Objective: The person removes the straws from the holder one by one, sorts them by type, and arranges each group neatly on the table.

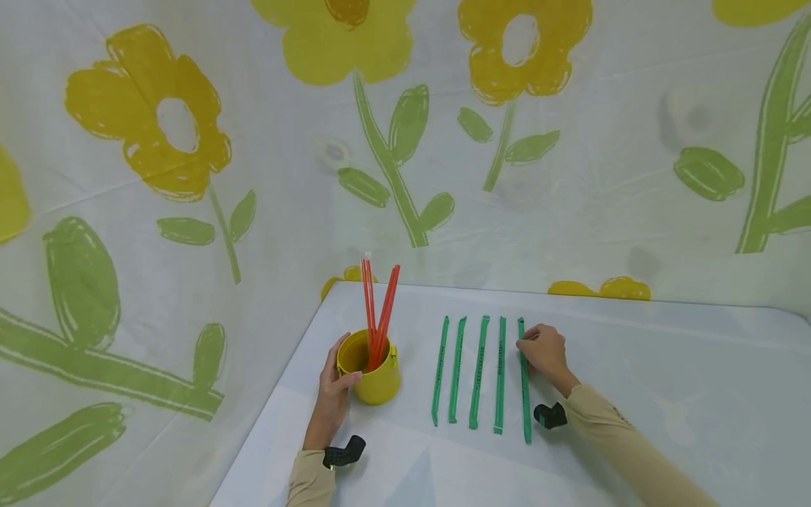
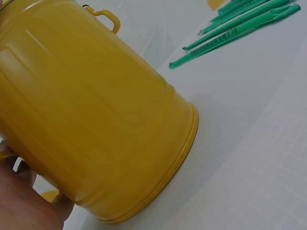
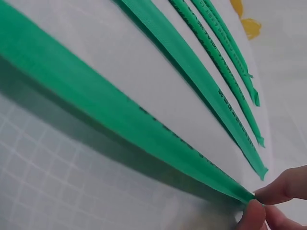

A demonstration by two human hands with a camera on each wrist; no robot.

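Green slim packets [image 1: 479, 372], five in number, lie side by side on the white table [image 1: 671, 359], well apart from the edges, each one pointing away from the person and with gaps between them. On some of them, small dark print can be seen, but it is too small to read here. The right hand [image 1: 546, 352] pinches the rightmost packet [image 1: 525, 384] near its far end, and in the right wrist view the thumb and the fingertips meet on this end. A shadow runs along one side of this packet; whether its whole length touches the table, I cannot tell. The left hand [image 1: 332, 394] grips the yellow bucket [image 1: 378, 389], with the thumb near its rim and the other fingers around the outer left side. This bucket is at the left of the row, near the leftmost packet but not touching it. Several red sticks [image 1: 386, 317] stand inside it in two leaning groups, which spread apart toward the top. A small yellow handle [image 2: 115, 21] is seen on its side. Each wrist carries a black device [image 1: 345, 452], just beside a beige sleeve [image 1: 312, 480]. Behind the table hangs a pale cloth [image 1: 272, 141] with big yellow flowers and green leaves.
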